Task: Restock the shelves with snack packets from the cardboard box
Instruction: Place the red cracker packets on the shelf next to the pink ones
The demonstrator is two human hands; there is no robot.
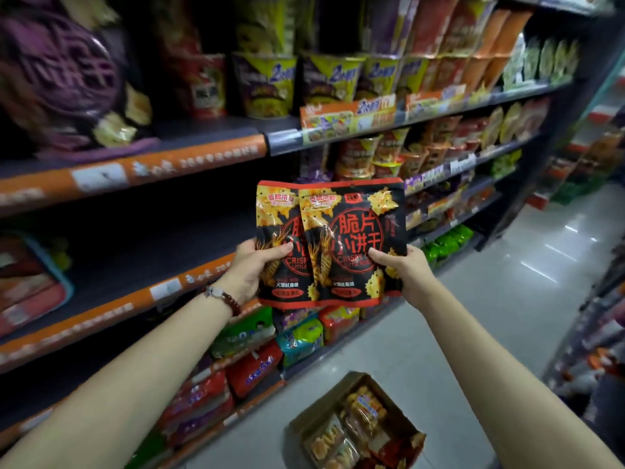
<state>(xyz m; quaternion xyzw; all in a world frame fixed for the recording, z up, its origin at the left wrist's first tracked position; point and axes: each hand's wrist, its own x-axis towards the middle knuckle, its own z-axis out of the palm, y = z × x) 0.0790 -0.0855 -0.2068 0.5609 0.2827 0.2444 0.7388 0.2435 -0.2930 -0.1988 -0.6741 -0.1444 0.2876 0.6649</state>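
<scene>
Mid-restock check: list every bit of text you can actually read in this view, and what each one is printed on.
"脆片小饼干": front black-and-red packet, held by the right hand.
"CRISPY LITTLE": same packet, partly covered; repeated on the rear packet, held by the left hand.
"CRISPY RICH": yellow badge at each packet's top.
"火爆鱿鱼味": low on both packets.
"2": noodle cups, other print blurred.
Shelf-edge strips, price tags, cardboard box contents: too blurred to read.

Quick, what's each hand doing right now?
Left hand: grips the rear black snack packet.
Right hand: grips the front black snack packet.
</scene>
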